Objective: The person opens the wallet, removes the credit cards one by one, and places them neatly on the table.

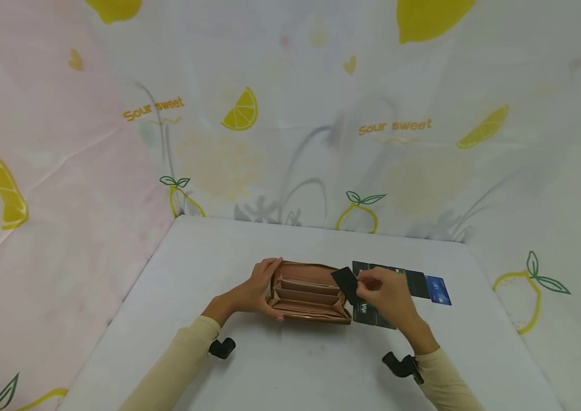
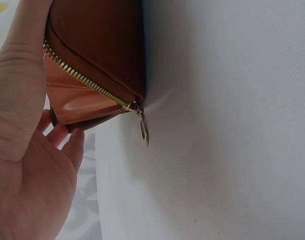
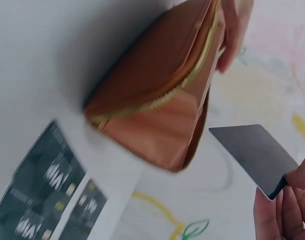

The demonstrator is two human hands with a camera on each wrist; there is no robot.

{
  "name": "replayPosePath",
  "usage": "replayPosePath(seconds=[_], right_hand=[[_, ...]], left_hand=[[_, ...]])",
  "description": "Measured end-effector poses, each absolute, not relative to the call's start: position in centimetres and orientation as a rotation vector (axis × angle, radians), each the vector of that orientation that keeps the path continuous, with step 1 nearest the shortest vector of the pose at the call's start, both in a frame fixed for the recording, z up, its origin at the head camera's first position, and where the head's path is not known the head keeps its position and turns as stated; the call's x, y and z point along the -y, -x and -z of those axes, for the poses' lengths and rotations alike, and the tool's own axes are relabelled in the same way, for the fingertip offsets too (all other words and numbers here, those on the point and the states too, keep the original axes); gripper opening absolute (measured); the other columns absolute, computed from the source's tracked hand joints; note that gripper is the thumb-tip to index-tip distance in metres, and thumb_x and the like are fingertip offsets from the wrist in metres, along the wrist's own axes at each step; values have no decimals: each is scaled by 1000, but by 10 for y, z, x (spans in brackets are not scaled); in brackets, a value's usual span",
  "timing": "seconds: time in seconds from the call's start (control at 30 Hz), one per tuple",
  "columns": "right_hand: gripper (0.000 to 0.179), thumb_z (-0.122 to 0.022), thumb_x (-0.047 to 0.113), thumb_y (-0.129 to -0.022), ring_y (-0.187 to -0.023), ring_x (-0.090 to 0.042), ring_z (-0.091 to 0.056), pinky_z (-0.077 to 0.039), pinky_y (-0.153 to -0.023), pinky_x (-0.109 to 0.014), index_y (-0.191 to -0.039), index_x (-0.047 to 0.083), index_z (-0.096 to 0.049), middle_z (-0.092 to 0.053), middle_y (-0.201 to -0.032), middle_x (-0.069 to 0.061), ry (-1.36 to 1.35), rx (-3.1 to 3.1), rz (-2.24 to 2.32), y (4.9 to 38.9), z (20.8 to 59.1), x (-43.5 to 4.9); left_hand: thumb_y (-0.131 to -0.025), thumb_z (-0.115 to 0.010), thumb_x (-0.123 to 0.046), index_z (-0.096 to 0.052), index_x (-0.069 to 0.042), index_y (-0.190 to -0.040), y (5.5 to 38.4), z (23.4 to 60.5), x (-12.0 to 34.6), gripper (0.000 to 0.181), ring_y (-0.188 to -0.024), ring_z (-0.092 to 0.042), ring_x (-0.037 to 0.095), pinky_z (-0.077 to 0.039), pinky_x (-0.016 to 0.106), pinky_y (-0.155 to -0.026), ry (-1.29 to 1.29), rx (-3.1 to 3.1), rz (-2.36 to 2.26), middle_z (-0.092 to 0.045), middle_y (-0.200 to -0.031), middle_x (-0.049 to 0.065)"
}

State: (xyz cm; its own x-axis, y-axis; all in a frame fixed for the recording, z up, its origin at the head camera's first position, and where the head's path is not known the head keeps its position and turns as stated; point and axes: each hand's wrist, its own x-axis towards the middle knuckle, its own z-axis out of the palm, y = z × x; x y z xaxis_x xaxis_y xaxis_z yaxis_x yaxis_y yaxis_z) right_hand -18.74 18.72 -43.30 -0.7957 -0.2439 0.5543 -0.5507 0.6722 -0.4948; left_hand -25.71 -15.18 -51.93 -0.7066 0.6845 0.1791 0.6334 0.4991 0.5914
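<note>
A brown zip-around wallet [image 1: 306, 270] lies unzipped on the white table, its mouth spread to show several inner dividers. My left hand [image 1: 254, 290] grips the wallet's left end, thumb on the near edge and fingers on the far one. A gold zip pull [image 2: 143, 129] dangles from the corner by that hand. Thumb and fingers of my right hand [image 1: 387, 292] pinch a dark card [image 3: 255, 155] by one end. The card is tilted, and in the head view it overlaps the wallet's right end; the right wrist view has it apart from the wallet's opening.
Several dark cards marked Vip [image 1: 364, 313] lie to the right of the wallet, partly under the right hand in the head view. Farther right are a plain black card [image 1: 417, 284] and a blue card [image 1: 438, 290]. A lemon-printed cloth backdrop [image 1: 290, 148] rises behind the table.
</note>
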Motion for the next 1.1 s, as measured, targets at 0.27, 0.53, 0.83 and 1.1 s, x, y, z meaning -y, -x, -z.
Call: replayPosePath(seconds=[0.27, 0.53, 0.83, 1.1], right_hand=[[11, -74, 9, -84, -67, -13, -66, -49, -57, -26, -94, 4, -75, -71, -80, -4, -109, 2692, -1030, 186, 437, -263], [29, -69, 18, -90, -69, -13, -67, -50, -61, -26, -103, -7, -71, -72, -89, -14, 196, 2794, -1122, 178, 450, -328], [46, -65, 22, -93, -70, -13, -68, -54, -64, -26, -113, -19, -61, -71, -89, -14, 512, 2849, -1327, 165, 468, -377], [44, -73, 21, -86, -66, -11, -65, -54, -61, -26, -104, -18, -65, -71, -81, -8, 670, 2832, -1408, 160, 488, -388]], left_hand=[[-61, -87, -58, -3, -9, -157, 258, 521, 152, 136, -138, -17, 29, -33, 52, -106, -1162, -2646, -1030, -14, -152, 12], [-62, -85, -62, -1, -8, -157, 259, 521, 151, 138, -140, -15, 28, -30, 52, -108, -1163, -2654, -1027, -13, -152, 13], [-62, -85, -62, 1, -10, -157, 259, 522, 152, 138, -141, -14, 29, -30, 52, -108, -1132, -2644, -1019, -10, -154, 13], [-62, -85, -60, 1, -10, -157, 259, 519, 151, 137, -141, -14, 29, -30, 53, -108, -1115, -2635, -1008, -10, -153, 13]])
